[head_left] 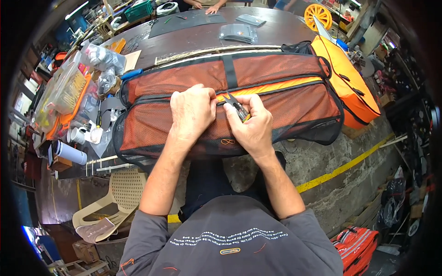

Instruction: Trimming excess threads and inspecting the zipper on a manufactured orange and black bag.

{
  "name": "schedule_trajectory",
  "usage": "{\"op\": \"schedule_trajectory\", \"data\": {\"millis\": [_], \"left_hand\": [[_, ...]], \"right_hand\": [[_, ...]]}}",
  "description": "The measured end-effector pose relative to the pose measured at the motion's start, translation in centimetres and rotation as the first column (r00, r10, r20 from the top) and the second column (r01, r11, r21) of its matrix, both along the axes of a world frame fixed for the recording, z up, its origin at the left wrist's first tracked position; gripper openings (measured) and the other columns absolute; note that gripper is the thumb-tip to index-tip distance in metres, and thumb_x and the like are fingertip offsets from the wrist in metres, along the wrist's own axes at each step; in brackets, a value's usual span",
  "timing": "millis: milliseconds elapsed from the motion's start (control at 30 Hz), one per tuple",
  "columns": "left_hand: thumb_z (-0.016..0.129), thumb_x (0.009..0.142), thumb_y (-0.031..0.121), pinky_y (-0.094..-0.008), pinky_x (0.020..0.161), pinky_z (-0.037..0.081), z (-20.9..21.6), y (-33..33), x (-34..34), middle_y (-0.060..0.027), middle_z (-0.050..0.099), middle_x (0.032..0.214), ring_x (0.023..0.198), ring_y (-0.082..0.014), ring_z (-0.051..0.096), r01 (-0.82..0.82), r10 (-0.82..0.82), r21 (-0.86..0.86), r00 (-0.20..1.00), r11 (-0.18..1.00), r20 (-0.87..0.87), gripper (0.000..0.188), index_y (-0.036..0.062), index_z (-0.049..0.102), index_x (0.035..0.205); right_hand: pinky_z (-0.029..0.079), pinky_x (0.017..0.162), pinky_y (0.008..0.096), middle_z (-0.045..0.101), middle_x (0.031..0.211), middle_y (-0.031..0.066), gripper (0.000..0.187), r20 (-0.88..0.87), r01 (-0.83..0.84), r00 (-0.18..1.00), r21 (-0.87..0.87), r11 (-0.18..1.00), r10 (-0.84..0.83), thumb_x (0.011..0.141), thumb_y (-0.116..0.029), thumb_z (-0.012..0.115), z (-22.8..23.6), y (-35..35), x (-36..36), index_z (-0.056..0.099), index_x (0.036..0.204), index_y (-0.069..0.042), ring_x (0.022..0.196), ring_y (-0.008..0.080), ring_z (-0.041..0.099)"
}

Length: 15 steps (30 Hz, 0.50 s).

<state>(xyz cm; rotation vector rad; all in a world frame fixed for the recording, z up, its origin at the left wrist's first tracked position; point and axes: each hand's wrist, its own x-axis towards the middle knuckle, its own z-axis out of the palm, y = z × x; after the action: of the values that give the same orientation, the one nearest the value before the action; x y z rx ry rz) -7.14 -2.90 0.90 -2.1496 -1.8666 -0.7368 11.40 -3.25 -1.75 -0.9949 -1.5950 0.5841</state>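
A long black-mesh bag with an orange layer under its mesh lies across the table in front of me. A strip of yellow-orange fabric shows along the slit between its black-edged mesh halves. My left hand is closed on the black edging at that slit, its fingertips turned down and partly hidden. In my right hand is a small pair of snips, dark with yellow on the handles. Their pointed blades stand apart, close to the edging beside my left hand. A loop of orange cord lies on the near mesh.
An orange bag stands at the right. Clear plastic boxes, mugs and a white tumbler crowd the left. Plastic packets lie farther back, near another person's hands. A beige chair is at lower left.
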Motion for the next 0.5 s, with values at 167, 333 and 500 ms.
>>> {"op": "schedule_trajectory", "data": {"millis": [167, 333, 500], "left_hand": [[0.075, 0.105, 0.019, -0.0524, 0.084, 0.061, 0.1, 0.0, -1.3, -0.0185, 0.079, 0.097, 0.093, -0.0421, 0.078, 0.083, -0.085, 0.014, 0.985, 0.996, 0.151, 0.013, 0.0061, 0.075, 0.104], [0.073, 0.108, 0.018, -0.0520, 0.084, 0.061, -0.7, -0.5, -1.8, -0.0200, 0.078, 0.098, 0.094, -0.0430, 0.078, 0.088, -0.100, 0.056, 0.958, 0.995, 0.269, 0.014, 0.0049, 0.072, 0.108], [0.072, 0.109, 0.017, -0.0517, 0.081, 0.061, -0.4, -0.9, -2.1, -0.0210, 0.077, 0.097, 0.094, -0.0444, 0.078, 0.120, -0.139, 0.079, 0.942, 0.990, 0.304, 0.014, 0.0032, 0.071, 0.108]], "right_hand": [[0.063, 0.070, 0.0438, 0.081, 0.083, 0.0155, 0.025, 0.105, -0.016, 0.994, -0.038, 0.999, 0.019, 0.096, -0.022, 0.089, 1.0, 0.3, 0.7, 0.076, 0.106, -0.003, 0.075, 0.0318, 0.082], [0.063, 0.071, 0.0459, 0.081, 0.084, 0.0182, 0.020, 0.231, -0.013, 0.973, -0.011, 1.000, 0.015, 0.095, -0.020, 0.087, 1.3, 1.1, 0.4, 0.077, 0.102, -0.004, 0.078, 0.0348, 0.083], [0.064, 0.071, 0.0466, 0.081, 0.084, 0.0171, 0.021, 0.250, -0.009, 0.968, -0.038, 0.999, 0.019, 0.096, -0.020, 0.086, 1.7, 1.0, 0.3, 0.077, 0.100, -0.002, 0.077, 0.0360, 0.083]]}}
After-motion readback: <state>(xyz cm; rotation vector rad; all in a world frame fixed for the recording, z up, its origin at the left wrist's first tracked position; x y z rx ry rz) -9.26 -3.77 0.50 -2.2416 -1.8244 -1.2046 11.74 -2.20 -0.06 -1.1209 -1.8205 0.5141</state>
